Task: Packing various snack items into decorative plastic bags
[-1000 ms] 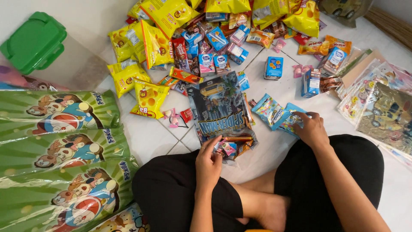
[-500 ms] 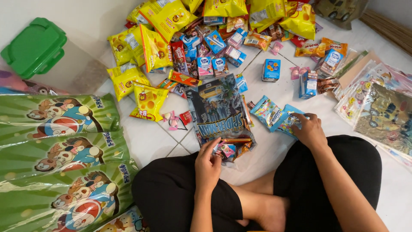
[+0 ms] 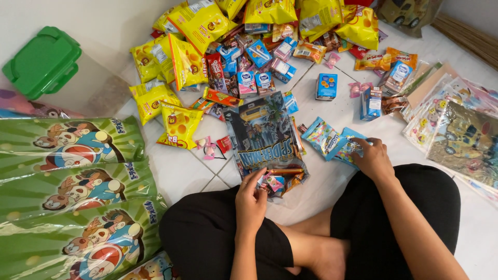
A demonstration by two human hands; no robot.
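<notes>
A person seated cross-legged on a white tiled floor pinches the open mouth of a glossy dark cartoon-printed plastic gift bag with the left hand, fingers closed on its edge. Small wrapped sweets sit just inside that grip. The right hand clasps a blue foil snack packet; yellow crisp bags lie beyond.

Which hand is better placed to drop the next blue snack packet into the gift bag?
Right, probably. The right hand already rests on the blue packets beside the bag; the left hand is busy at the bag's open mouth.
</notes>
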